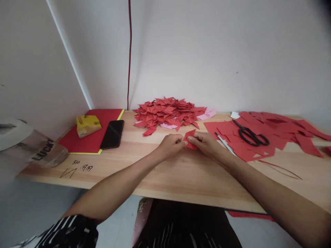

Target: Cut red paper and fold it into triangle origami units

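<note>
My left hand (171, 144) and my right hand (204, 142) meet over the middle of the wooden table (165, 172). Both pinch a small red paper piece (190, 136) between curled fingertips, one hand at each side of it. The piece is partly folded and partly hidden by my fingers. Just behind it lies a heap of folded red paper shapes (168, 113), with a few pink ones (208, 113) at its right edge.
Black scissors (250, 135) and a white pen (224, 144) lie on cut red paper sheets (274, 134) at the right. At the left a black phone (112, 134) and a yellow packet (87, 124) rest on a red board (90, 141). A wall stands close behind.
</note>
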{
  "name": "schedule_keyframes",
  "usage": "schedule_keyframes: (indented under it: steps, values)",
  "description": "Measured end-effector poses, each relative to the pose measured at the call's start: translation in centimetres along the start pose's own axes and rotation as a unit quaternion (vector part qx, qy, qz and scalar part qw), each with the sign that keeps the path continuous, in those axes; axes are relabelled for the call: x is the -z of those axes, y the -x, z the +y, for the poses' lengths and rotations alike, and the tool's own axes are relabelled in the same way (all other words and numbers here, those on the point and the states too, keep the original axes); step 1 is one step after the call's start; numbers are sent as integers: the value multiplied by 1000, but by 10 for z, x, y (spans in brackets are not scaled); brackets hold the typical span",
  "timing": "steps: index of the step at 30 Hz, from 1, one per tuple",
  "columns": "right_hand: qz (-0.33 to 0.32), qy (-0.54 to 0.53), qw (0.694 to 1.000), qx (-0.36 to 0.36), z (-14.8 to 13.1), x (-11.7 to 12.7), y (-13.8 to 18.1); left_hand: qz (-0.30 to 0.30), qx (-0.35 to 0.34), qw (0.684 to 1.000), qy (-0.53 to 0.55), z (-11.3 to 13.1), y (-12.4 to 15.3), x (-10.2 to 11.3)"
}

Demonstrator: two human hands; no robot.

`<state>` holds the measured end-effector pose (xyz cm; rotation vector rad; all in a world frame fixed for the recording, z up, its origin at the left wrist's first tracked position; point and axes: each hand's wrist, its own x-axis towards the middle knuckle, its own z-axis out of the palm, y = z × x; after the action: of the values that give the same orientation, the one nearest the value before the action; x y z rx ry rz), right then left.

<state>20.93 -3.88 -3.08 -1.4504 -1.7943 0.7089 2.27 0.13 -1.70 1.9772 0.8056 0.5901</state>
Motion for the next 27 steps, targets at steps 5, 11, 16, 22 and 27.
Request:
schedule_keyframes:
  steps: [5,11,16,22,27]
  values:
    - [-29,-32,999,-23,-4,5,0,2,-5,1000,3,-2,0,1]
    - [-68,-75,995,-21,2,2,-1,-8,-22,1000,-1,-2,1,-2]
    - [-37,-23,999,17,1,1,1,-13,7,1000,5,-3,2,-4]
    - [-18,50,999,4,-3,1,2,4,9,1000,-24,-5,1,-4]
    - [-31,11,999,6,-4,-1,3,-14,-11,999,-27,-2,0,0]
